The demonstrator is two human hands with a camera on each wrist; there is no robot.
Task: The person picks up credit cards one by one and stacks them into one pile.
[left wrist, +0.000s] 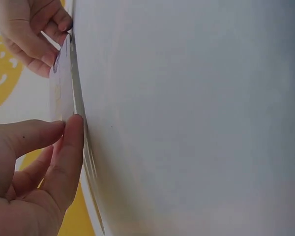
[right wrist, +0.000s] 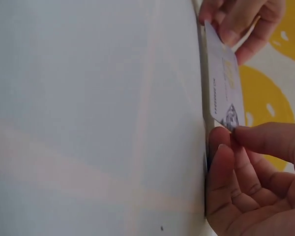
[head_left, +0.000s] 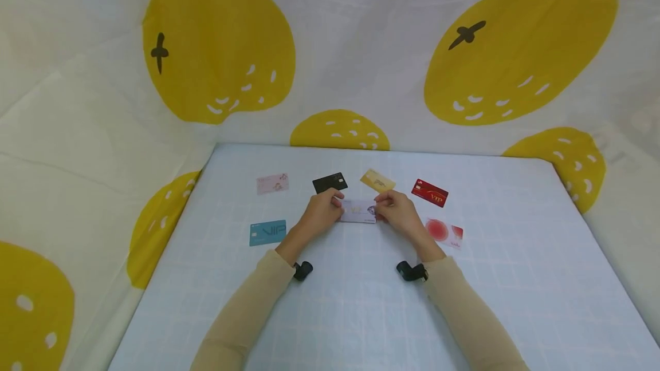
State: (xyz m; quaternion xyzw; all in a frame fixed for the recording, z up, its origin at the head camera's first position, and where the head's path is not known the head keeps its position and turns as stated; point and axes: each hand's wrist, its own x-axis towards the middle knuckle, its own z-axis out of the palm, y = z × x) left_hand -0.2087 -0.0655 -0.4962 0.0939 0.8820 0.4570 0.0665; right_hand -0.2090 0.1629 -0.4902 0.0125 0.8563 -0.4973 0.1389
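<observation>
Both hands hold one pale lilac VIP card [head_left: 358,211] by its two short ends, low over the table. At its left end, the left hand [head_left: 322,211] pinches it between thumb and fingers. The right hand [head_left: 397,211] pinches the opposite end, beside a printed diamond. In the right wrist view the card [right wrist: 225,81] shows gold lettering and a row of digits, and stands slightly off the tabletop. Just beyond the hands lie a black card [head_left: 330,181] and a gold card [head_left: 377,180], the gold one partly near the right fingertips.
A pink card [head_left: 272,184] and a teal VIP card [head_left: 267,233] lie on the left. To the right are a red VIP card [head_left: 430,193] and a white card with a red circle [head_left: 444,232]. A fruit-printed sheet [head_left: 361,62] hangs behind the table [head_left: 356,314].
</observation>
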